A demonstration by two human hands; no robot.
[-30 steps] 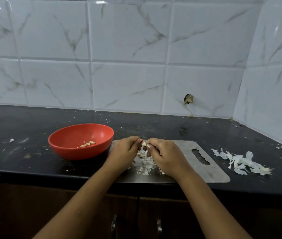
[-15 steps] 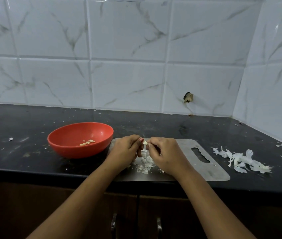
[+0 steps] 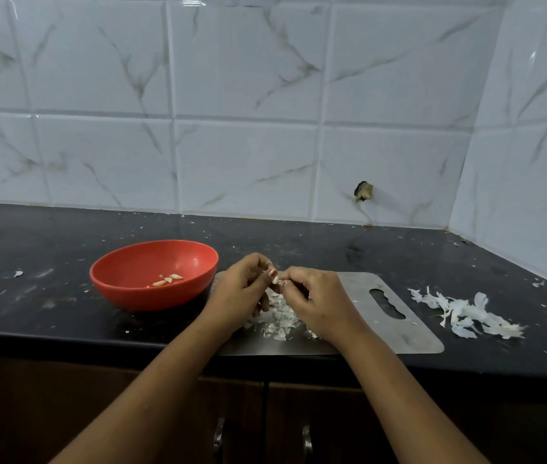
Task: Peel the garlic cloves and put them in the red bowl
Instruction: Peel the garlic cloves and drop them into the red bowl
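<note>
Both hands meet above the steel board [image 3: 355,289]. The left hand [image 3: 242,291] and right hand [image 3: 320,303] have their fingers curled and pinch one small clove [image 3: 276,280] between them. Peel scraps [image 3: 280,319] lie on the board under them. The red bowl [image 3: 151,298] stands just left of the board on the bench [image 3: 298,242] and holds a few peeled cloves [image 3: 167,280]. More skins [image 3: 466,311] lie on the bench to the right.

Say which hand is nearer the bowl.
Left. Left hand is just right of the bowl, near its rim; right hand is farther right, over the board. Both pinch a clove.
</note>
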